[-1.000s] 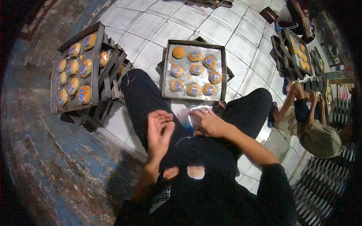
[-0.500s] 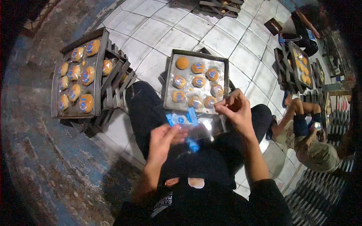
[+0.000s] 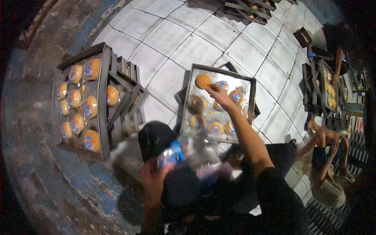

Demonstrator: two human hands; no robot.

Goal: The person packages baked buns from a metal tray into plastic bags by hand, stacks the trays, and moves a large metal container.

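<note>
My right hand [image 3: 220,97] reaches over a metal tray [image 3: 252,105] and grips the edge of a plain, unwrapped bun [image 3: 203,80] in its far left corner. Around it sit several buns in clear wrappers with blue print, such as one wrapped bun [image 3: 198,103]; my hand and forearm cover some of them. Low in front of my body, my left hand [image 3: 153,174] is closed on a blue-and-clear plastic wrapper [image 3: 171,155], smeared by motion. Whether anything is inside the wrapper I cannot tell.
At my left stands a stack of trays [image 3: 103,129] with wrapped buns on top. More stacked trays [image 3: 250,11] are at the far side. On the right, one person [image 3: 329,172] sits near another tray stack [image 3: 315,88], and another person's arm [image 3: 337,66] reaches over it.
My right hand has moved from the tray's near right corner to the unwrapped bun. My left hand has drawn the wrapper down and left. The view has shifted.
</note>
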